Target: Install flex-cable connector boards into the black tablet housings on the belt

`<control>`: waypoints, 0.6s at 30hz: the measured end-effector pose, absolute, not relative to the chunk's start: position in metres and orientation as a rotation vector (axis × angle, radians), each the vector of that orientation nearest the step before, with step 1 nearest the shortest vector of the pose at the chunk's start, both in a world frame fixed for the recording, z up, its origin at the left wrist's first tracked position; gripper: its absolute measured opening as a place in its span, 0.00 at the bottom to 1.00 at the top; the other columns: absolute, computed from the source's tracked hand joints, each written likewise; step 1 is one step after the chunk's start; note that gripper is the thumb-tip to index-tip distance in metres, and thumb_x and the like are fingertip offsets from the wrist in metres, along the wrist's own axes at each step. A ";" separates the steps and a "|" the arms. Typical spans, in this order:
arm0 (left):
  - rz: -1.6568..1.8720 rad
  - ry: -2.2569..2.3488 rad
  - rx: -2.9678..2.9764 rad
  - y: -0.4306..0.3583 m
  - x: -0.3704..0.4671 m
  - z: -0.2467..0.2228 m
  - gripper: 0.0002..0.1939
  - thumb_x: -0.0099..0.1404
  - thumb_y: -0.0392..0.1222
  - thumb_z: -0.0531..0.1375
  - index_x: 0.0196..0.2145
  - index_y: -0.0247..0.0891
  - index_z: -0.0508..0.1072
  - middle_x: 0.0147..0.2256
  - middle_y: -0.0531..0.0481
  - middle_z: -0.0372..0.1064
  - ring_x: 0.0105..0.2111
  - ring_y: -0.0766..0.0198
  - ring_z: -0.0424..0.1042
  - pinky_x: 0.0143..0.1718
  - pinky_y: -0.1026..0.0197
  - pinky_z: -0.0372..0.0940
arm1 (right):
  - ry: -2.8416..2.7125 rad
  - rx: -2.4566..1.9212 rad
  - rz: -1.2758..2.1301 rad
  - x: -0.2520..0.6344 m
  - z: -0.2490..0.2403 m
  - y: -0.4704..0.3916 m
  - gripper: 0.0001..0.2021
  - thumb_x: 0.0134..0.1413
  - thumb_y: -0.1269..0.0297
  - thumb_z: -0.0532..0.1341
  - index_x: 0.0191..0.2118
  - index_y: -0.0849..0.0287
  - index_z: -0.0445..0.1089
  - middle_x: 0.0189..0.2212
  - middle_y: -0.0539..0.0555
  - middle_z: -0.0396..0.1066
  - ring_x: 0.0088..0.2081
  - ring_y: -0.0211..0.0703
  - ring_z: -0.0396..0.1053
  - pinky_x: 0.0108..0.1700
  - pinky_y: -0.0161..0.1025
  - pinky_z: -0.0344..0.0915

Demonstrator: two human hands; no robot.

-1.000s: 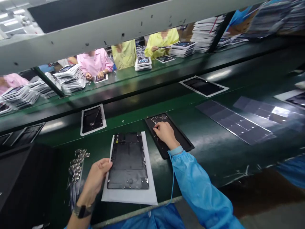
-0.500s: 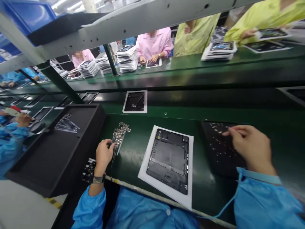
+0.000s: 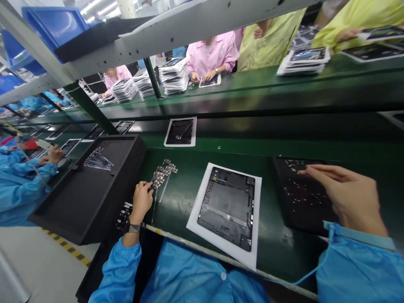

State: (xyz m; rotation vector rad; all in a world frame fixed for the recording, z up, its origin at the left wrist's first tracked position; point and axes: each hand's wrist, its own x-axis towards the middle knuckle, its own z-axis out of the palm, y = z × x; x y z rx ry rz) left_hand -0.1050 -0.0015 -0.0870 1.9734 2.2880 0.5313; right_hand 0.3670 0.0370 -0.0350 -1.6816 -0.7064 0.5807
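My left hand [image 3: 142, 203] is closed at the lower end of a cluster of small circuit boards with flat strips [image 3: 162, 173], its thumb and fingertips on the nearest pieces. Over a black pad dotted with tiny parts [image 3: 299, 193], my right hand [image 3: 350, 191] has thumb and forefinger pinched together; whatever lies between them is too small to make out. Between my hands a black tablet housing [image 3: 227, 206] rests on a white sheet [image 3: 203, 210], tilted slightly on the green bench. Neither hand touches it.
A black foam tray [image 3: 82, 202] with metallic strips stands at the left. Behind the housing lies another one on white paper [image 3: 181, 131]. Co-workers' hands [image 3: 55, 155] are at the far left. A grey beam [image 3: 189, 29] crosses above, with stacks [image 3: 173, 75] beyond.
The view has shifted slightly. My left hand stays by the circuit boards, where a strip now shows apart beside the cluster. My right hand remains pinched over the pad, its wrist a little farther right.
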 end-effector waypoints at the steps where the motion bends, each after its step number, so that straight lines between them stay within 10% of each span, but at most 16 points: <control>1: 0.533 2.280 1.975 0.000 -0.106 -0.086 0.14 0.63 0.32 0.56 0.44 0.40 0.77 0.43 0.41 0.69 0.46 0.49 0.68 0.52 0.49 0.65 | -0.703 -1.669 0.603 0.367 -0.036 0.037 0.04 0.38 0.73 0.69 0.26 0.59 0.76 0.27 0.59 0.76 0.37 0.53 0.76 0.45 0.50 0.68; 11: 0.552 2.218 1.876 0.014 -0.117 -0.081 0.15 0.58 0.28 0.59 0.42 0.38 0.74 0.35 0.48 0.71 0.32 0.60 0.69 0.41 0.57 0.68 | -0.825 -1.638 0.718 0.382 -0.064 0.047 0.14 0.25 0.57 0.70 0.25 0.57 0.75 0.24 0.56 0.77 0.34 0.54 0.76 0.36 0.43 0.69; 18: 0.630 2.276 1.755 0.070 -0.110 -0.079 0.10 0.57 0.35 0.64 0.39 0.37 0.77 0.41 0.41 0.72 0.46 0.51 0.70 0.51 0.53 0.63 | -0.987 -1.723 0.650 0.377 -0.066 0.048 0.09 0.32 0.59 0.67 0.25 0.57 0.74 0.25 0.57 0.77 0.35 0.55 0.77 0.38 0.44 0.69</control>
